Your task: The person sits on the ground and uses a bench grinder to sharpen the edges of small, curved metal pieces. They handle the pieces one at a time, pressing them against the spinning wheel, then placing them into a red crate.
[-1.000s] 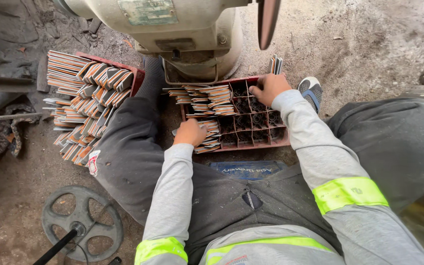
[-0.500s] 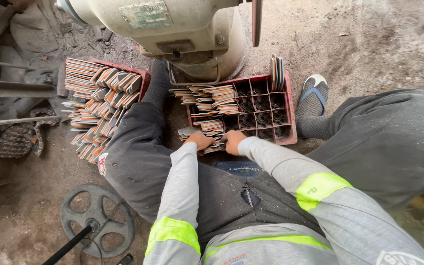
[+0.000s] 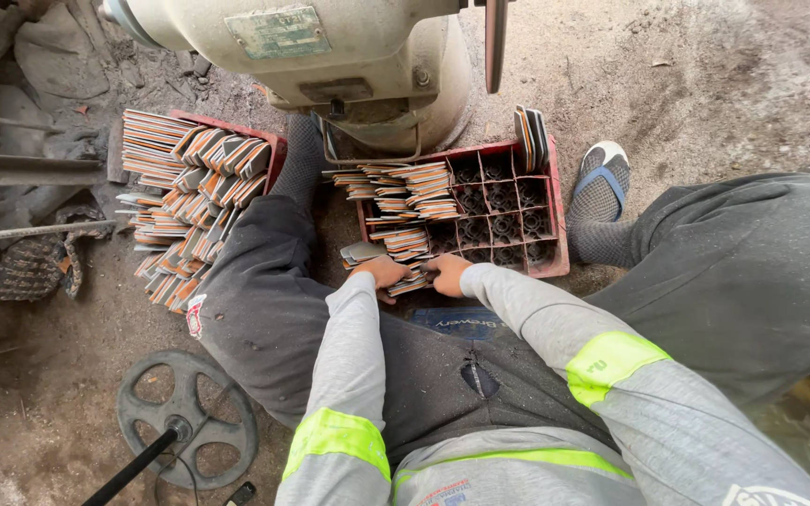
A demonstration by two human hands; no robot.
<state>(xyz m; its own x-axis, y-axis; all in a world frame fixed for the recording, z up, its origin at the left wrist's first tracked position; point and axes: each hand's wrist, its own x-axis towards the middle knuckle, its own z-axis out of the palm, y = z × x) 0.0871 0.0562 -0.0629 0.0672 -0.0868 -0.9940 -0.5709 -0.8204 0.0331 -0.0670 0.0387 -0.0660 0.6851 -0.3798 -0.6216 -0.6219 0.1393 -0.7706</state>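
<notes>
I sit on the ground with a red compartment crate (image 3: 555,220) between my legs. Its left side carries stacks of flat metal pieces with orange edges (image 3: 414,192). My left hand (image 3: 382,275) and my right hand (image 3: 445,274) meet at the crate's near left corner, both closed on a small bundle of the flat pieces (image 3: 412,281). A few more pieces (image 3: 532,136) stand upright at the crate's far right corner.
A second red crate (image 3: 269,150) heaped with the same pieces (image 3: 185,187) sits left of my left leg. A large grey machine (image 3: 330,56) stands just beyond both crates. A black spoked wheel (image 3: 185,426) lies on the dirt at lower left.
My right hand came back from the crate's far right side to the near left corner, joining my left hand on the bundle. The view shifted slightly.
</notes>
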